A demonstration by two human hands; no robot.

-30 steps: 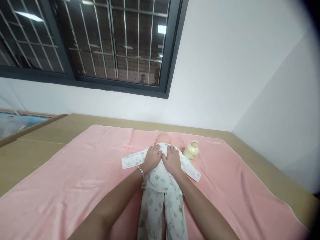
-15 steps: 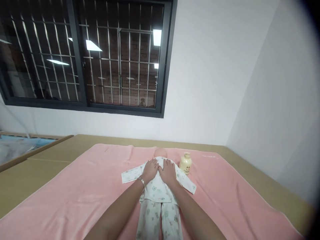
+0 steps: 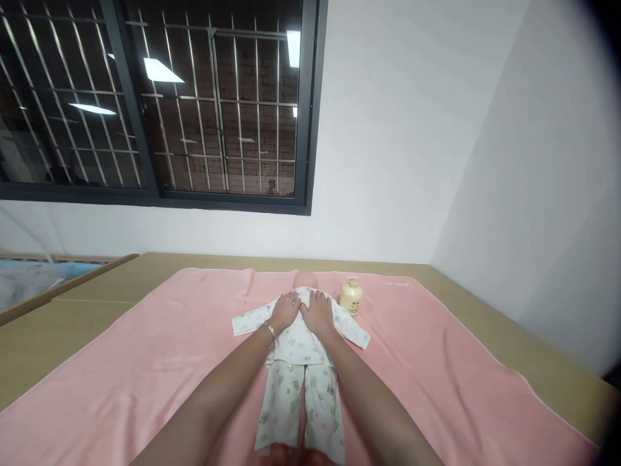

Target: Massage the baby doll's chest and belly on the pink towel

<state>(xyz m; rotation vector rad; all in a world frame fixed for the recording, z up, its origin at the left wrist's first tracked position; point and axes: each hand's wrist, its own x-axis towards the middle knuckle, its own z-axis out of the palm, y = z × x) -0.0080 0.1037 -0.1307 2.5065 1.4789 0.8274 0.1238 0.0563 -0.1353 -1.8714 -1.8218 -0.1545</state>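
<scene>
A baby doll (image 3: 305, 280) lies stretched out, dressed in a white printed top (image 3: 297, 344) and matching trousers (image 3: 281, 404). Its sleeves spread out to both sides. My left hand (image 3: 285, 312), with a silver bracelet at the wrist, rests flat on the upper left of the top. On the upper right of the top lies my right hand (image 3: 317, 312), also flat, with the thumbs close together. Neither hand grips anything. Just right of the doll's shoulder stands a pale yellow pump bottle (image 3: 351, 298).
A pink blanket (image 3: 160, 349) with some folds covers most of the wooden surface (image 3: 97, 304). Behind it rise a white wall (image 3: 378, 162) and a dark-framed window (image 3: 310, 129) with bars. At the far left is a wooden-edged bay with blue and white cloth (image 3: 39, 275).
The view has tilted down and shifted slightly, so everything sits higher and the doll's feet now show at the bottom. Both hands stay flat on the doll's top.
</scene>
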